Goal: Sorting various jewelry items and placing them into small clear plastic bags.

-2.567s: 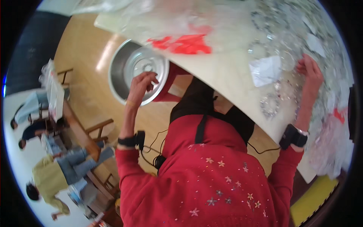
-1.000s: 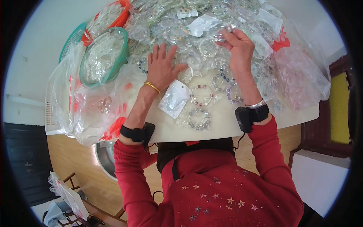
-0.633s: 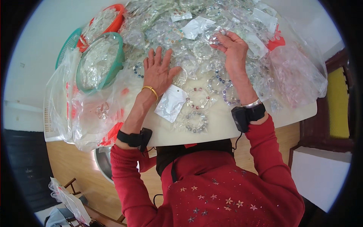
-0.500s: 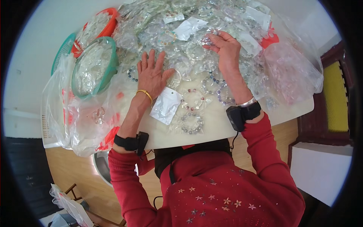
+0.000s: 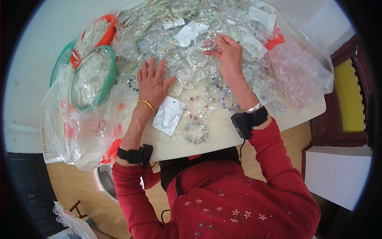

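Observation:
My left hand [image 5: 152,83] lies flat on the near side of the pile, fingers stretched and spread, beside a white pouch [image 5: 168,115]. A dark-blue bead bracelet [image 5: 133,83] in clear film shows just left of it. Farther right, over the heap of bagged bracelets [image 5: 159,34], my right hand [image 5: 229,53] has thumb and fingers curled around a clear-bagged bracelet [image 5: 209,43] with reddish beads. Between my arms are a red-and-clear bead bracelet [image 5: 195,107] and a grey bead bracelet [image 5: 195,132], both in clear bags.
A green basket [image 5: 111,75] and a red basket [image 5: 109,35], both filled with clear bags, stand at the left. Plastic bags [image 5: 85,135] drape over the table's left edge. A pinkish plastic bag [image 5: 296,75] sits at the right. The table's front edge [image 5: 223,145] curves before me.
The whole view has shifted slightly, so the table appears a little lower and more to the left. My left hand stays flat; my right hand keeps nearly the same place over the heap.

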Demonstrator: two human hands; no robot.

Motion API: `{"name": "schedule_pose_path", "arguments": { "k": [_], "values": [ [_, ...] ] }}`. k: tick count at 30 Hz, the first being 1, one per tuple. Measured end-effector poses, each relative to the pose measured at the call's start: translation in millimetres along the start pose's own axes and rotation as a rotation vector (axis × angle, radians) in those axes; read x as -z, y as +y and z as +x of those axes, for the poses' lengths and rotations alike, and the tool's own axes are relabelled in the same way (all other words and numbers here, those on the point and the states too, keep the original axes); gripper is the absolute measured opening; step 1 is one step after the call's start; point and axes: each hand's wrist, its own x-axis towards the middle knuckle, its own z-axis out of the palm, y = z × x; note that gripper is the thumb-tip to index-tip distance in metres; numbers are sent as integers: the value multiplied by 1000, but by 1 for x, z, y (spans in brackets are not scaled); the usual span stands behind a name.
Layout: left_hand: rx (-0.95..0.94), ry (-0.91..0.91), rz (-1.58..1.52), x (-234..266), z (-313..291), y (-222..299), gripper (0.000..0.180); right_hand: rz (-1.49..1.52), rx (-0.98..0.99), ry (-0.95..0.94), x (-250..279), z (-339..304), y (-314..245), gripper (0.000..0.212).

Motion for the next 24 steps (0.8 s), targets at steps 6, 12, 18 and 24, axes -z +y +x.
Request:
{"name": "schedule_pose_path", "arguments": {
  "k": [6, 12, 18, 24],
  "values": [
    [1, 14, 20, -2, -1, -1, 62, -12, -8, 47, -1, 0, -3, 22],
    [-3, 26, 0, -4, -2, -2, 62, -41, -22, 53, -1, -1, -5, 21],
    [-29, 34, -5, 13, 4, -1, 64, -72, -60, -33, -8, -4, -8, 22],
    [234, -11, -951, 41, 7, 19, 47, -328, -95, -471, -20, -22, -8, 24]
  ]
}}
